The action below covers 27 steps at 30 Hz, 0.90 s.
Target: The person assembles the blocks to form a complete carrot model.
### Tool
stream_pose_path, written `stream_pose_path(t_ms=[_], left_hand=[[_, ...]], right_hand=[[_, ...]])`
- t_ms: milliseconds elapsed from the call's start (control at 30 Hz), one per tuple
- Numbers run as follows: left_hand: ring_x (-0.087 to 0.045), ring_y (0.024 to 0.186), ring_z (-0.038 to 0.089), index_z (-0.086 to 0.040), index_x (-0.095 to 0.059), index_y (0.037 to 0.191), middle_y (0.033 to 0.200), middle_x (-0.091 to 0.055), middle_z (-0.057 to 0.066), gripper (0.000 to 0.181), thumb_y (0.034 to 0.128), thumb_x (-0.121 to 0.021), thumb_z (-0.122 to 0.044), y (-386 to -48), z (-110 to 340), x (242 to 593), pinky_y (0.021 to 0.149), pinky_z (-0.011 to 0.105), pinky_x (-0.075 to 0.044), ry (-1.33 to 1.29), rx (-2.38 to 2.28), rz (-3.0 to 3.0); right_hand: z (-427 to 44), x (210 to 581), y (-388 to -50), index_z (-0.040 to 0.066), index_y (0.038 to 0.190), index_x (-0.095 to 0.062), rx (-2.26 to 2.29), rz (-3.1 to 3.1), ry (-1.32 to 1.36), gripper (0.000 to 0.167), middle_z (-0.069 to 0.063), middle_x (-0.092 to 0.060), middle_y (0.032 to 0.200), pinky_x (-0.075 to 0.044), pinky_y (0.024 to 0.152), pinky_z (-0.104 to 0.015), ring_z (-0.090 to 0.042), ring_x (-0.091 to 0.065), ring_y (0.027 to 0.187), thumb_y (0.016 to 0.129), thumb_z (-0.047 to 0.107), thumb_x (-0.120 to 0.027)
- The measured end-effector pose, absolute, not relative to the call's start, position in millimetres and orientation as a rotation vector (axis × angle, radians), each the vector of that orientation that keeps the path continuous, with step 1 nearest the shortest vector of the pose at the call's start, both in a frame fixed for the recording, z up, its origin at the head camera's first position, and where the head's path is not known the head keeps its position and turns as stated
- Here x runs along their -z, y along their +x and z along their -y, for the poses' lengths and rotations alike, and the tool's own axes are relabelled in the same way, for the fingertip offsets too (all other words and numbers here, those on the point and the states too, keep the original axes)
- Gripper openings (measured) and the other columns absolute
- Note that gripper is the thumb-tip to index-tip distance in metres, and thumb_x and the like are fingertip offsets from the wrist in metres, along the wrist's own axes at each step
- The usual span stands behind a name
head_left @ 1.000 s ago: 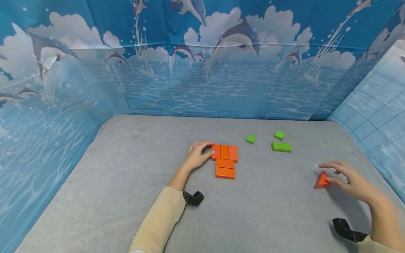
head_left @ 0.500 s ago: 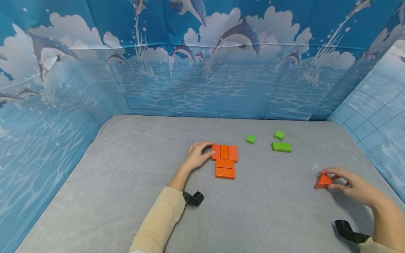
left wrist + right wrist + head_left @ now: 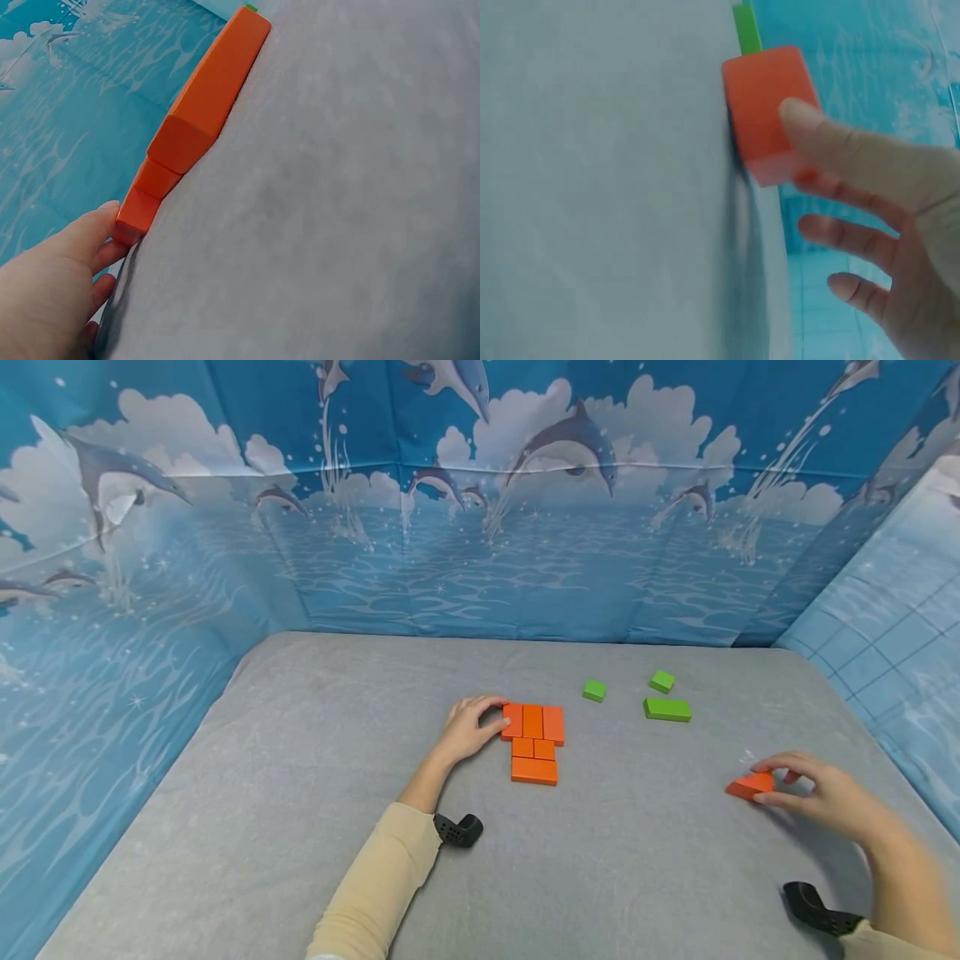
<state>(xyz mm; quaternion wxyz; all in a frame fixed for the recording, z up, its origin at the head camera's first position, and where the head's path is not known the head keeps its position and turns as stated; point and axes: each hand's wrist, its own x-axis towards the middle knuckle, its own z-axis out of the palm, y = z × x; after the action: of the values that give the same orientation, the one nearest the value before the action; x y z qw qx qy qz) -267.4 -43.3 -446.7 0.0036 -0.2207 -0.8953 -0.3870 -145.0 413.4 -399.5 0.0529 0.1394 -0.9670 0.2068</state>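
Note:
In the head view, several orange blocks (image 3: pixel 534 768) lie flat against one another near the middle of the table. My left hand (image 3: pixel 467 732) is at the upper left of this group, thumb and index finger pinching the end orange block (image 3: pixel 512 722). The left wrist view shows the thumb on that block's end. Off to the right, my right hand (image 3: pixel 832 793) holds a red-orange triangular block (image 3: pixel 750 787) between thumb and index finger. In the right wrist view the block (image 3: pixel 765 97) is tilted just off or at the grey surface, with the other fingers loosely bent.
Beyond the orange group lie a small green block (image 3: pixel 595 691), another small green block (image 3: pixel 662 682) and a longer green block (image 3: pixel 667 710). A scrap of clear plastic (image 3: pixel 747 756) lies near the right hand. A blue dolphin-print curtain (image 3: pixel 525 527) surrounds the grey table (image 3: pixel 262 777).
My right hand has gripped the triangular block more firmly, turned it and shifted it slightly left. The left hand and the orange group have stayed put.

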Motion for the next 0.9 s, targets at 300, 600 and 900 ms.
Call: stream_pose_path(t_ms=[300,600,900], left_hand=[[-0.040,0.123,0.024,-0.016,-0.056,0.124,0.129,-0.053,0.003,0.038,0.0899,-0.057,-0.033,-267.6,43.4,446.7,0.107,0.043,-0.018,-0.688,1.206,2.806],[-0.040,0.123,0.023,-0.016,-0.056,0.125,0.130,-0.053,0.002,0.039,0.0897,-0.058,-0.033,-267.7,43.0,446.6,0.107,0.042,-0.019,-0.681,1.196,2.810],[-0.039,0.124,0.024,-0.016,-0.056,0.124,0.130,-0.053,0.003,0.038,0.0895,-0.058,-0.033,-266.4,42.9,446.4,0.106,0.042,-0.019,-0.676,1.195,2.804]], right_hand=[[-348.9,389.6,-155.1,0.013,0.094,-0.065,-0.640,2.821,0.537,0.031,0.001,-0.056,0.090,-0.034,0.051,-0.023,-0.007,-0.043,0.070,0.070,0.024,-0.080],[-272.6,388.7,-163.6,0.015,0.095,-0.063,-0.679,2.821,0.708,0.030,0.005,-0.056,0.090,-0.038,0.054,-0.022,-0.013,-0.048,0.071,0.072,0.026,-0.078],[-209.5,394.8,-164.1,0.017,0.090,-0.063,-0.652,2.724,0.884,0.030,0.008,-0.058,0.084,-0.044,0.059,-0.024,-0.011,-0.052,0.069,0.070,0.034,-0.078]])
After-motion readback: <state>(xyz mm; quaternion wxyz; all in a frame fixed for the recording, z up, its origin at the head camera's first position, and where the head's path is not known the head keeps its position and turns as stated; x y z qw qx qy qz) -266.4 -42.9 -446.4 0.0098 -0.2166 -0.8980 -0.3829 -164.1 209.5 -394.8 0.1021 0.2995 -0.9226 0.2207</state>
